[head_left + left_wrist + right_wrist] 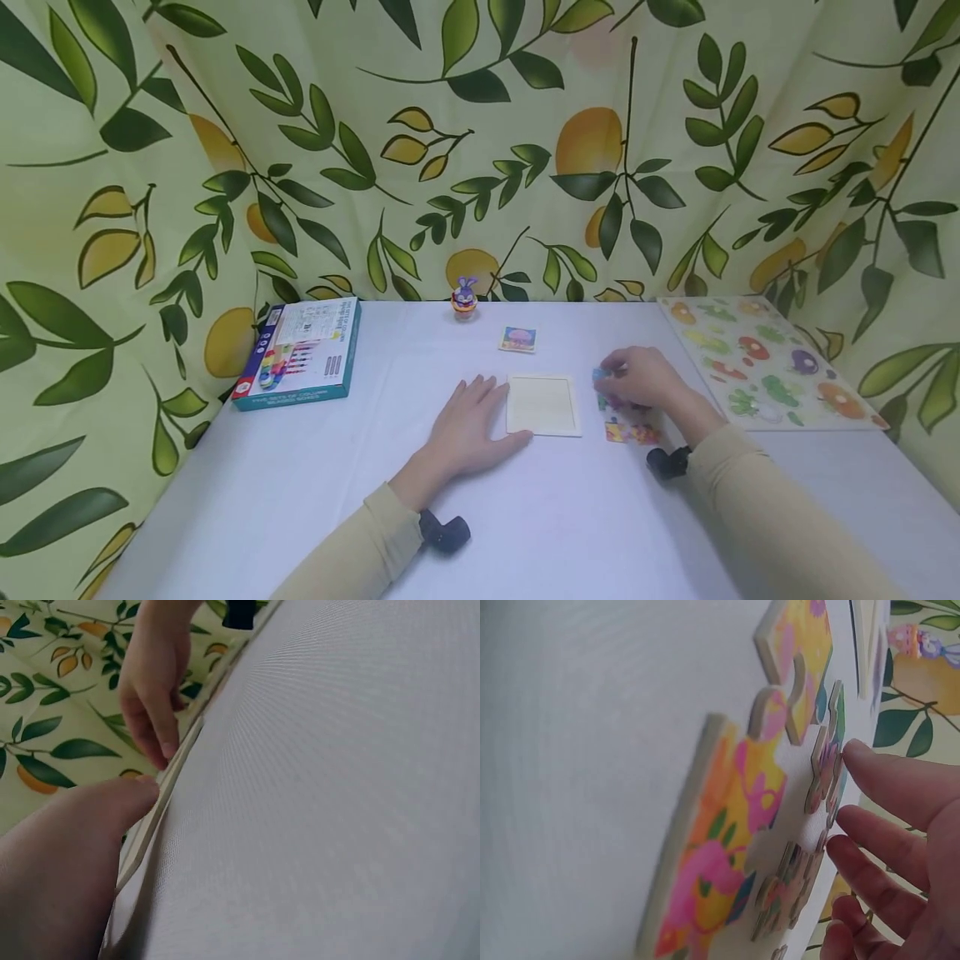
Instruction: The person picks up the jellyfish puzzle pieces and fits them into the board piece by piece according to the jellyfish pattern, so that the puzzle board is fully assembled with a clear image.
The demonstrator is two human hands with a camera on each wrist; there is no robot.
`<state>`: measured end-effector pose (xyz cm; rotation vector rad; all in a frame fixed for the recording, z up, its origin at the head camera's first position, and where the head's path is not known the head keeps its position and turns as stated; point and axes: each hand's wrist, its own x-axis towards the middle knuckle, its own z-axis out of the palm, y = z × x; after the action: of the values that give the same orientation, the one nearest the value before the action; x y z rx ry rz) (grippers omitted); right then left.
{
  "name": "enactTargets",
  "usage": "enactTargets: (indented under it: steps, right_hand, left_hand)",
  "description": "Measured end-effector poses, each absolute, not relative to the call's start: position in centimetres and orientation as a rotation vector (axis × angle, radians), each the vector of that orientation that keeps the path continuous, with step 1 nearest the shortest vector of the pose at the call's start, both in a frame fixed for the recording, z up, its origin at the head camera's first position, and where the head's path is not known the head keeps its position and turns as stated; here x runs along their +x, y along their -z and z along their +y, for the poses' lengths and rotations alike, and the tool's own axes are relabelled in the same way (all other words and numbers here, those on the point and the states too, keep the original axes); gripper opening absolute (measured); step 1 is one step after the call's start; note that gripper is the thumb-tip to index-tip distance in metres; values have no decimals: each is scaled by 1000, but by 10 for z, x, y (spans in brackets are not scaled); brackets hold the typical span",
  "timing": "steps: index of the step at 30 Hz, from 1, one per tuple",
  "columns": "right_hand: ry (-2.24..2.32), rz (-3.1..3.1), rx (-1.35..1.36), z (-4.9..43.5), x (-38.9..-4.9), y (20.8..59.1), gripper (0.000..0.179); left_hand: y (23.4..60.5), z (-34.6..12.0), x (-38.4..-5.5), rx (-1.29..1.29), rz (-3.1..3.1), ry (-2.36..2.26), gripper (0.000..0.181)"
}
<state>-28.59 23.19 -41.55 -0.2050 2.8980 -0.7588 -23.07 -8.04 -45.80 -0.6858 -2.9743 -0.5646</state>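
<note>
My left hand point(468, 433) lies palm down with fingers spread at the left side of a shallow square puzzle tray point(576, 407). Its thumb point(139, 796) rests on the tray's near left corner. Right of the tray, my right hand point(641, 379) reaches over a group of colourful jigsaw pieces point(630, 433). In the right wrist view its thumb and fingertips stand apart, right at a far puzzle piece point(831, 761). Nearer yellow and pink pieces point(727, 847) lie flat, some overlapping in this view. In the head view the hand covers part of the group.
A small picture card point(518, 339) lies behind the tray, with a purple rabbit figurine point(464, 300) farther back. At the left sits a boxed set point(300, 354); at the right, a fruit-and-vegetable sheet point(772, 362). A leaf-patterned curtain point(480, 150) hangs along the table's back.
</note>
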Motion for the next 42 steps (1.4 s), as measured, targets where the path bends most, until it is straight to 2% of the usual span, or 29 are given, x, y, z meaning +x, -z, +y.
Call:
enactTargets:
  steps: [11, 28, 42]
  right_hand:
    - [745, 2861, -147, 230, -289, 413, 41]
    - [795, 2807, -23, 221, -290, 409, 46]
    - [839, 2803, -54, 216, -288, 411, 37]
  left_hand:
    - [459, -81, -231, -701, -3000, 532, 85]
    - [459, -82, -233, -699, -2999, 528, 76]
    - [465, -81, -235, -685, -3009, 505, 76]
